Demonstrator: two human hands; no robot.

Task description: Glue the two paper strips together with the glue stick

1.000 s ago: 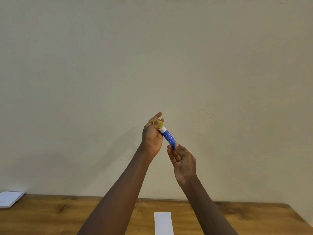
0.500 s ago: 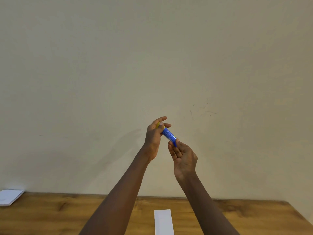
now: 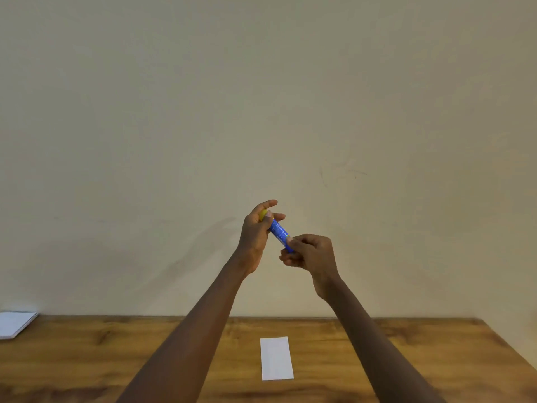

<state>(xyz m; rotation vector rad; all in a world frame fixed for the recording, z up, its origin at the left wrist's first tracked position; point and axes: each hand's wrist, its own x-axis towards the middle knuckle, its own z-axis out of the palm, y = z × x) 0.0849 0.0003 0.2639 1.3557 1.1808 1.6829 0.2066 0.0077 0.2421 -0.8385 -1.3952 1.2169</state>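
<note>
Left hand (image 3: 255,237): raised at the centre of the frame, thumb and fingers curled round the yellow cap (image 3: 263,214) of the glue stick (image 3: 278,230); one finger is stretched out above it.
Right hand (image 3: 312,253): a little lower and to the right, fingers curled, pinching the bottom end of the stick.
Place of the glue stick: in the air between both hands, before the wall, well above the table (image 3: 87,359).
Axis: the long axis is diagonal; the cap end points to the upper left of the frame, the base to the lower right.
Handling: probably light, stiff plastic with a smooth skin, so it can turn in the fingers. I would take it by the blue barrel near the middle, and the cap by its sides. The glue itself is likely soft, so gentle pressure.
Paper strip (image 3: 276,358): flat on the table, lower centre; only one white piece shows, and I cannot tell if a second lies with it.
Also: white pad (image 3: 14,324) at the left edge.
</note>
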